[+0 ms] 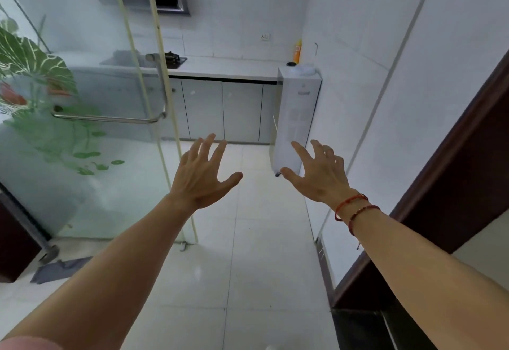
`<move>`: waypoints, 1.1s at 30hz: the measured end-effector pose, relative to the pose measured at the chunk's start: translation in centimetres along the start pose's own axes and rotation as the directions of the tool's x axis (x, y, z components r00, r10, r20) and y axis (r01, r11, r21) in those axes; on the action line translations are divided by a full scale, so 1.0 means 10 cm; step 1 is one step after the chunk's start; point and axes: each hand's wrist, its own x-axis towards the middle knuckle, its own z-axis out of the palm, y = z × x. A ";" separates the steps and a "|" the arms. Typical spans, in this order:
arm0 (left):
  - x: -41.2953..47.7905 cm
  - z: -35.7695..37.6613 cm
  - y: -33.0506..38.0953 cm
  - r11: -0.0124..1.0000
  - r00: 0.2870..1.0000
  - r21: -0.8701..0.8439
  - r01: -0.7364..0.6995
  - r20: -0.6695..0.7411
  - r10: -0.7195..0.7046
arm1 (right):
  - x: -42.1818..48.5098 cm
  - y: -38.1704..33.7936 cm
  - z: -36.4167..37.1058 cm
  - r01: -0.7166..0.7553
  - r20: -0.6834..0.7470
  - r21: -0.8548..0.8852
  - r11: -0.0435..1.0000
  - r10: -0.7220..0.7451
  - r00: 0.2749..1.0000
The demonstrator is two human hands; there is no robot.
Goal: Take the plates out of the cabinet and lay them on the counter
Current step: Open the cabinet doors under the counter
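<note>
At the kitchen doorway we hold both arms out over the floor (248, 239). Our left hand (201, 176) and right hand (319, 173) hang in the air with fingers spread, gripping nothing and touching nothing. Red bracelets (354, 208) circle the right wrist.

Well beyond the hands, against the far wall, runs the counter (234, 70), with the cabinet (223, 110) below it. Its grey doors are closed, so what it holds is hidden and we cannot tell where the plates are. A stove (175, 59) sits on the counter's left part and a yellow bottle (297, 52) stands in its right corner. A white tower unit (294, 113) stands on the floor just beside the cabinet's right end. To our left stands a glass door (82, 157) printed with green leaves, and it carries a metal bar handle (110, 118).
</note>
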 end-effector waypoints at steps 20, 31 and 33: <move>2.81 1.21 -0.30 0.994 0.993 0.045 0.102 0.060 -0.104 | 3.10 0.85 0.76 0.080 0.058 0.028 0.996 -0.082 0.995; 4.00 1.88 -0.96 0.991 0.989 0.037 0.128 0.076 -0.131 | 4.59 0.74 1.36 0.106 0.091 0.015 0.994 -0.107 0.990; 4.29 2.00 -1.15 0.991 0.988 0.036 0.131 0.080 -0.134 | 4.94 0.66 1.45 0.101 0.094 0.013 0.995 -0.102 0.990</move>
